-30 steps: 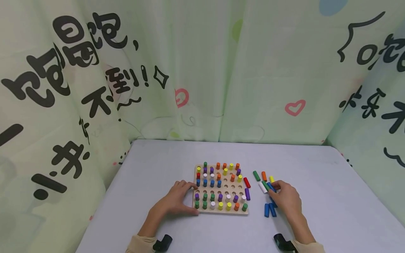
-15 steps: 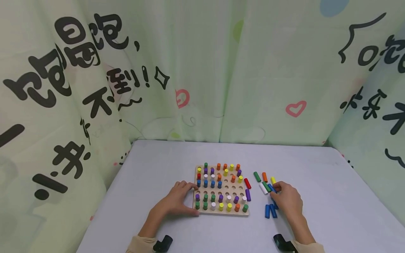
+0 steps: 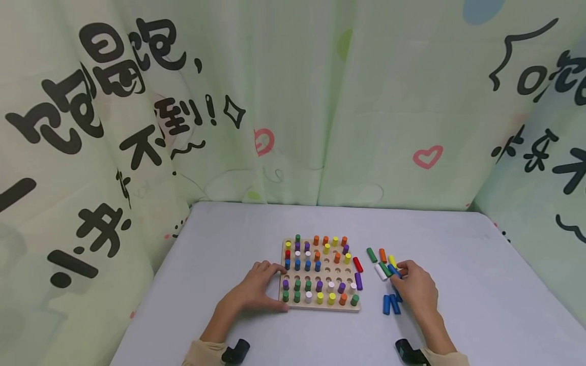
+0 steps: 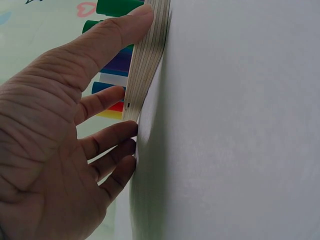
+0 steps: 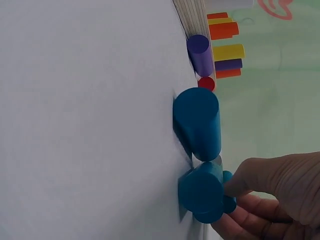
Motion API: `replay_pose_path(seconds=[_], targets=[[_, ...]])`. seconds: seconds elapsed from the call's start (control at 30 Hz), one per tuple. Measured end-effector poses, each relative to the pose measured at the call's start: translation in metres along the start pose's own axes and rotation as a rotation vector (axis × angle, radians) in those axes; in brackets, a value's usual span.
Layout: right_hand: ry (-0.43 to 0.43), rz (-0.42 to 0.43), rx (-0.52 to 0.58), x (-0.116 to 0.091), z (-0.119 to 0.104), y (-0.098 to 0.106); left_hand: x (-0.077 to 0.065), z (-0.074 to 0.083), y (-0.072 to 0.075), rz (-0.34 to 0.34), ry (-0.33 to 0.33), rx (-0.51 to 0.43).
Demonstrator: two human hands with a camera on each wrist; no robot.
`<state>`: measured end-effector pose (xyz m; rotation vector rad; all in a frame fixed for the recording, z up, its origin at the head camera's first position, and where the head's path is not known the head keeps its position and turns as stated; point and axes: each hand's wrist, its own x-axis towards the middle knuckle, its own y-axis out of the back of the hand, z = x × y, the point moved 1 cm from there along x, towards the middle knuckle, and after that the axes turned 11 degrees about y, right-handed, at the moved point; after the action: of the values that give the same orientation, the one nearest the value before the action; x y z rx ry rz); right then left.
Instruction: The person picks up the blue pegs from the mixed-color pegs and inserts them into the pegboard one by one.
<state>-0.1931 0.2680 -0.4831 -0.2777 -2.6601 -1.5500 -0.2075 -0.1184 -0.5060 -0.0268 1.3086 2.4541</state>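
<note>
A wooden pegboard (image 3: 320,308) with rows of coloured pegs lies mid-table. My left hand (image 3: 255,288) rests against its left side, the thumb at the near corner and the index finger farther up the edge. In the left wrist view, the fingers (image 4: 112,137) of this hand are spread and nearly straight beside the board's layered edge (image 4: 145,55). To the right of the board, my right hand (image 3: 416,287) pinches a blue peg (image 3: 394,271) between thumb and fingers. Loose blue pegs (image 5: 197,122) lie nearby; the right wrist view shows the thumb (image 5: 245,177) behind them.
Green (image 3: 371,254), orange (image 3: 382,254), yellow (image 3: 392,261) and white pegs (image 3: 380,272) lie loose beyond the right hand. A red peg (image 3: 357,264) and a purple peg (image 3: 358,281) lie along the board's right edge. A printed curtain (image 3: 293,101) surrounds the table (image 3: 458,254).
The right fingers have shifted slightly among the loose pegs, and the blue peg and the yellow one beside it have moved a little. The left hand and board stay put.
</note>
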Motion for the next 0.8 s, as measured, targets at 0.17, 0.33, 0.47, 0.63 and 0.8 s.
replay_pose_path(seconds=[0.17,0.33,0.47,0.63,0.8], targets=[[-0.013,-0.008,0.015,-0.001,-0.002,0.000,0.000,0.000,0.000,-0.003,0.004,-0.003],[-0.013,-0.017,0.024,-0.001,-0.005,0.000,0.000,0.000,0.000,-0.004,0.007,0.003],[-0.014,-0.026,0.048,-0.002,-0.008,-0.001,0.000,0.001,0.000,-0.006,0.009,0.000],[0.011,-0.019,0.088,-0.002,-0.013,-0.002,0.000,0.001,0.000,-0.004,0.002,0.006],[0.058,-0.030,0.137,-0.003,-0.021,-0.006,0.000,0.001,0.000,-0.001,0.003,0.008]])
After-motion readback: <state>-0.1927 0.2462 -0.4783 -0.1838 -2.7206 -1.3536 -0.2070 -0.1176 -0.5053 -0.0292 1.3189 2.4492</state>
